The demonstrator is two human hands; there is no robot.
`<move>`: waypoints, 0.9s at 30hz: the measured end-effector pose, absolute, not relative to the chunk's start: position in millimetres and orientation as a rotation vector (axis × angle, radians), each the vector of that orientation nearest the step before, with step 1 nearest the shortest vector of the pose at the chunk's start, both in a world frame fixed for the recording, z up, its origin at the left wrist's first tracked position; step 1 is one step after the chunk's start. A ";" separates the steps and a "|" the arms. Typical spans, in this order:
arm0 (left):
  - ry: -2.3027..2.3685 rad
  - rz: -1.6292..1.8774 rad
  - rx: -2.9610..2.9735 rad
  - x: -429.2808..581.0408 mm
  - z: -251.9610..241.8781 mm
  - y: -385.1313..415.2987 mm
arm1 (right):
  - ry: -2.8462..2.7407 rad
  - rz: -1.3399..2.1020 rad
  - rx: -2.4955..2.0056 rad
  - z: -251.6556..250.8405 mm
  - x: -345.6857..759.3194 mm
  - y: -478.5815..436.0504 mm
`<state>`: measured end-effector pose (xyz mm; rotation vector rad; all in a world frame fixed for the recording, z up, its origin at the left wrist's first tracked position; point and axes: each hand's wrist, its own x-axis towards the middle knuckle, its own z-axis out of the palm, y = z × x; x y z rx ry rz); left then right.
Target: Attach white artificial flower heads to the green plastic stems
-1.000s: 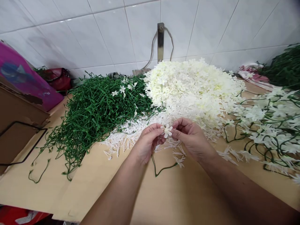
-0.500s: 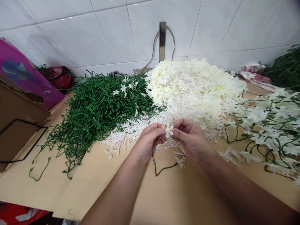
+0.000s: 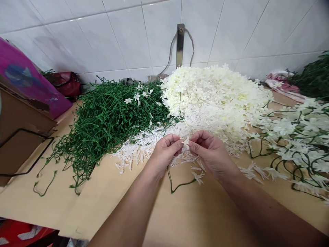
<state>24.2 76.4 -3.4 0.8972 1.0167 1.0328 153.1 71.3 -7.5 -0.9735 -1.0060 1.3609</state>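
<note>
Between the fingertips of both hands is a small white artificial flower [image 3: 185,143]. My left hand [image 3: 168,149] is closed in a pinch at the flower's left side; my right hand [image 3: 207,149] pinches it from the right. Below my left hand hangs a bent green stem [image 3: 177,188], its upper end hidden by the hand. A white blossom [image 3: 198,177] sits on the stem's other end, under my right hand. Just beyond my hands lie white thin stamen-like pieces [image 3: 144,142] and a heap of white blossoms [image 3: 213,89].
A pile of green plastic stems [image 3: 113,113] lies at the left, with a loose stem [image 3: 45,185] nearer me. Stems with white flowers [image 3: 305,137] spread over the right side. A cardboard box [image 3: 23,130] stands far left. Behind is a tiled wall [image 3: 123,37].
The flower between my fingers has turned, from facing me to showing more side-on. Both hands keep nearly the same place, and the view has shifted slightly.
</note>
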 end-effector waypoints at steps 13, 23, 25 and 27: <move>0.977 1.105 1.026 21.2 1.1 76.4 | -1.065 1.287 -0.996 -11.8 153.1 72.1; 0.938 1.120 0.985 23.2 -0.4 74.1 | -1.198 1.239 -0.962 -12.6 153.8 67.9; 0.942 1.107 0.972 24.4 -0.7 73.6 | -1.210 1.205 -0.976 -12.8 153.6 67.4; 0.956 1.093 0.971 24.5 0.6 72.9 | -1.255 1.123 -1.002 -11.8 153.4 66.6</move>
